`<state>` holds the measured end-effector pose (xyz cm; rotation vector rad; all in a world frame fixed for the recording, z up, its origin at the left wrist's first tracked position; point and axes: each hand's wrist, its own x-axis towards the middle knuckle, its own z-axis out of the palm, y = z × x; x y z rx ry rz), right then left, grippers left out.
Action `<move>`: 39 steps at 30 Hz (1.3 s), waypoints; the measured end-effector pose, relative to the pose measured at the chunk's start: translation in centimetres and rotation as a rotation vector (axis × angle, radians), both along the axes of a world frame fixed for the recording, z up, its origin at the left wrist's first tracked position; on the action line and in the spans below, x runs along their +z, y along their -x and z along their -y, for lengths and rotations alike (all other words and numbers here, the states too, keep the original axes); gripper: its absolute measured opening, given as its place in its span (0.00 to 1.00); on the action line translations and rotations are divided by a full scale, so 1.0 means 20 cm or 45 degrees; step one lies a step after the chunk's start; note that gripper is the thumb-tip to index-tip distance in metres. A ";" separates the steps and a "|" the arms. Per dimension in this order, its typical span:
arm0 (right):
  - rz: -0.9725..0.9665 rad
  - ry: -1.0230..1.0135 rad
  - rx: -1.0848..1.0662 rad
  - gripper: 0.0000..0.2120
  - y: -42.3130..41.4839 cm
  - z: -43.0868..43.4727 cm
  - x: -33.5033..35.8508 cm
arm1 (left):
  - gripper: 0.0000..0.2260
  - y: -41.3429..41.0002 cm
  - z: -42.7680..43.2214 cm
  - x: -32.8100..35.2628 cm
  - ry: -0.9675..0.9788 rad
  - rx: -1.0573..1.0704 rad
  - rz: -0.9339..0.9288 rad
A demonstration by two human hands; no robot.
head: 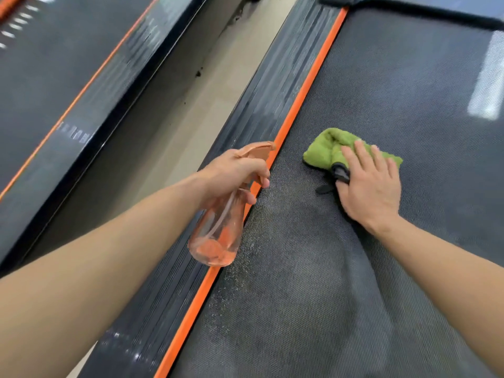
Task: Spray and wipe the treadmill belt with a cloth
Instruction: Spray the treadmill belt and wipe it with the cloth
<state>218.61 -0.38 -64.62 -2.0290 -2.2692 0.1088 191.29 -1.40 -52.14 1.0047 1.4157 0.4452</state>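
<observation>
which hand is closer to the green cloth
Right. The right hand presses flat on the green cloth; the left hand grips the spray bottle off to its left, apart.

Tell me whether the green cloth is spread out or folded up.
Folded up: the green cloth sits as a thick, creased wad on the belt, pressed under the right hand.

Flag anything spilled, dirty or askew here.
Nothing is damaged. Dark crumbs lie on the floor. Pale speckles, likely spray, dot the belt beside the orange strip near the bottle, not yet wiped by the cloth.
</observation>
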 end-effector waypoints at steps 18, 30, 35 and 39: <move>-0.035 0.011 -0.157 0.33 -0.01 0.09 0.01 | 0.21 0.05 0.39 -0.06 0.179 -0.126 -0.490; -0.184 0.214 0.001 0.26 0.13 -0.21 0.12 | 0.09 0.08 0.46 -0.06 0.131 -0.057 -0.606; -0.052 0.294 0.340 0.30 0.33 -0.02 0.11 | 0.11 0.12 0.36 0.00 0.026 0.145 -0.451; 0.006 0.249 0.832 0.34 0.40 0.54 0.03 | 0.26 0.10 0.28 0.05 -0.055 0.193 -0.368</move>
